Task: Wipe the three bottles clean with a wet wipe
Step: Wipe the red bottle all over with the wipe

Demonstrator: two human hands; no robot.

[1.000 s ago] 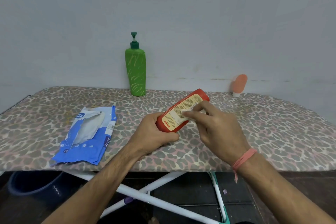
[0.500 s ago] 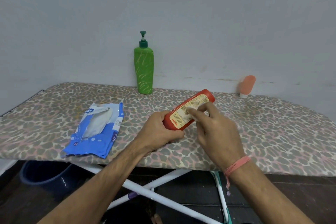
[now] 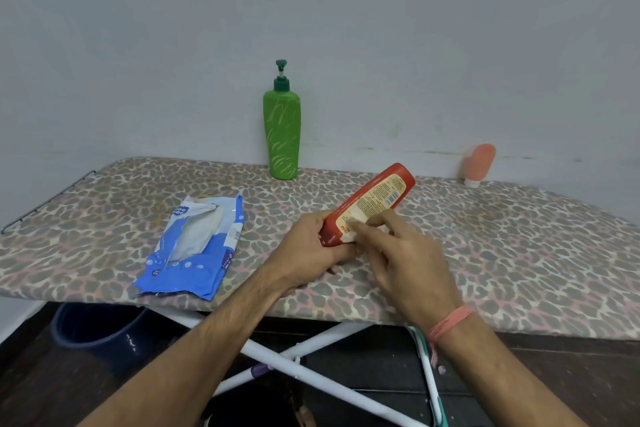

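Altogether three bottles: left hand grips the red bottle, right fingers pinch the wipe.

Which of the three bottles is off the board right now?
The red bottle, tilted in the left hand while the right hand wipes it. The green pump bottle and small pink bottle stand against the wall.

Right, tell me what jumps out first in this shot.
The red bottle at centre, tilted over the leopard-print ironing board: the left hand grips its lower end while the right hand presses a white wipe to its label. Behind stands a green pump bottle; left lies an open blue wipes pack.
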